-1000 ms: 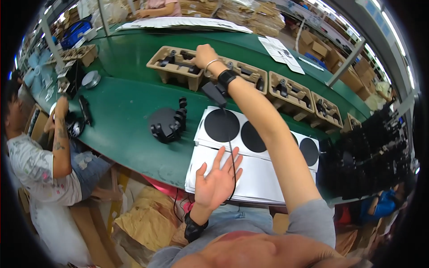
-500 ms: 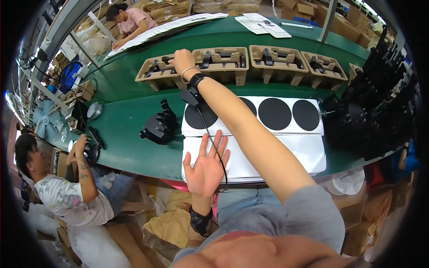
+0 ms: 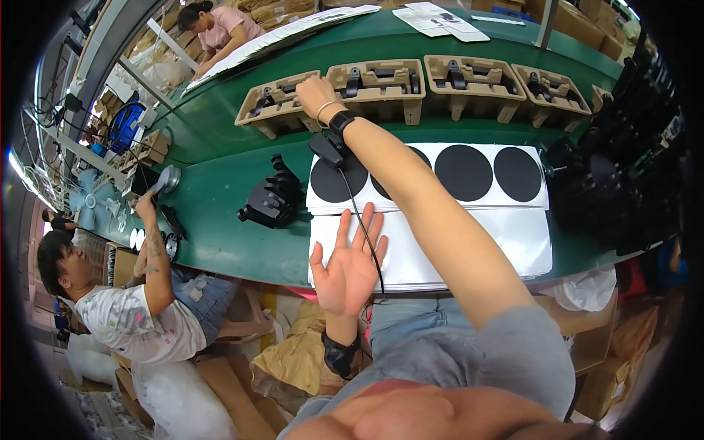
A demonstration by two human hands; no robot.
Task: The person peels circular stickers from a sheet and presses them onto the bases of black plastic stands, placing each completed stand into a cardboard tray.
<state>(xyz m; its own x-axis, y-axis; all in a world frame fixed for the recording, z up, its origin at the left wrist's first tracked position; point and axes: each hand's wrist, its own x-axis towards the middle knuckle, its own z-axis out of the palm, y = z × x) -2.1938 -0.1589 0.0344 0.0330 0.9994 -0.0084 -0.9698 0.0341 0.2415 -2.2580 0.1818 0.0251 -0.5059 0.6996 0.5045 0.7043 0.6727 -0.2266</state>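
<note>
My right arm stretches across the bench to the leftmost brown moulded tray [image 3: 270,126], which holds black parts. My right hand [image 3: 315,94] is at that tray's right end, fingers curled down. What they grip, if anything, is hidden. My left hand [image 3: 347,268] lies palm up with fingers spread, holding nothing, over the near edge of a stack of white sheets [image 3: 469,246]. Along the far part of the stack runs a row of black discs [image 3: 463,174]. A black cable [image 3: 358,213] from my right wrist passes over my left hand.
Several more brown trays [image 3: 477,92] with black parts stand in a row. A black rounded device [image 3: 273,196] sits left of the sheets, and a pile of black parts [image 3: 609,176] to the right. One co-worker [image 3: 139,301] works at left, another [image 3: 216,31] at the far side.
My right hand has shifted slightly right along the leftmost tray, toward its right end. My left hand stays open. The co-worker at left has raised an arm toward a round silver thing.
</note>
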